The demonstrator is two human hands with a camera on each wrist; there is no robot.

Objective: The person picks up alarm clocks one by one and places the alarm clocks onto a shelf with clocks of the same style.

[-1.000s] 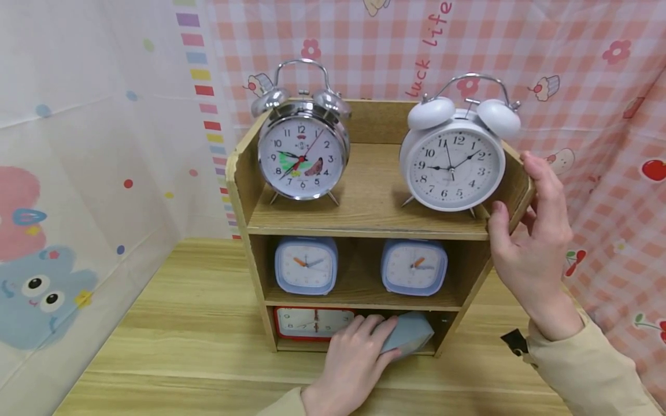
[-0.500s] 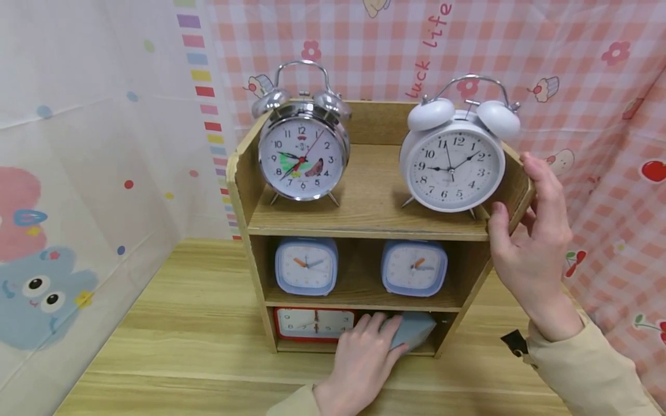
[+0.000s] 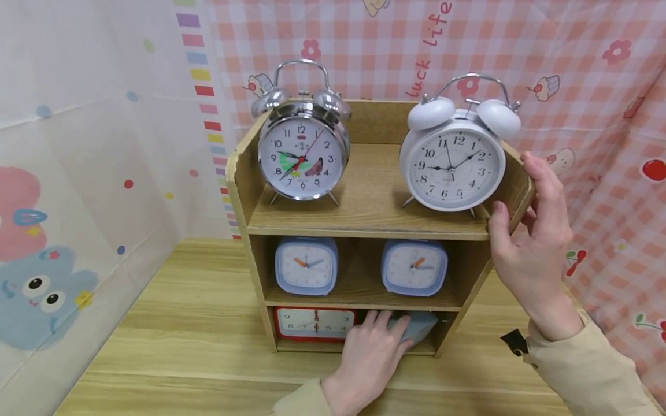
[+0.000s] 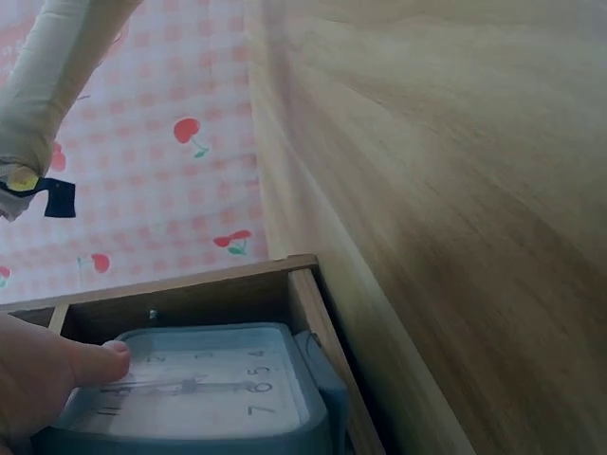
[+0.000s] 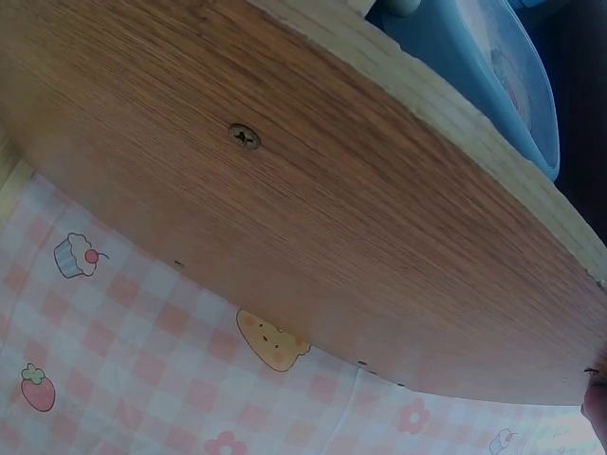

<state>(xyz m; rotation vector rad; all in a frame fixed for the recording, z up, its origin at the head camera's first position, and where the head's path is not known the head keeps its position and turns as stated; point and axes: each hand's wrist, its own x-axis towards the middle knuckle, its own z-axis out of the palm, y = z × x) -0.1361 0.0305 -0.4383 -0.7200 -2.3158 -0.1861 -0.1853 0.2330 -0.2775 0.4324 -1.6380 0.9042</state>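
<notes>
A blue-grey square clock (image 3: pixel 421 327) stands angled in the bottom compartment of the wooden shelf (image 3: pixel 372 190), at its right side. My left hand (image 3: pixel 366 352) holds this clock between fingers and thumb. In the left wrist view, the thumb lies across the white face of the clock (image 4: pixel 209 384); the other fingers are mostly hidden. My right hand (image 3: pixel 536 242) grips the upper right side panel of the shelf, thumb at the front and fingers around the outside. A red-framed clock (image 3: pixel 307 325) sits left of my left hand in the same compartment.
On the top board stand a silver twin-bell alarm clock (image 3: pixel 303 157) and a white twin-bell alarm clock (image 3: pixel 454 167). The middle compartment holds two small blue clocks, a left one (image 3: pixel 306 266) and a right one (image 3: pixel 414 268). A wood-grain table (image 3: pixel 171 341) lies underneath.
My left hand has shifted right and slightly inward, and the blue-grey clock has moved farther right into the bottom compartment. My right hand stays on the shelf's side panel.
</notes>
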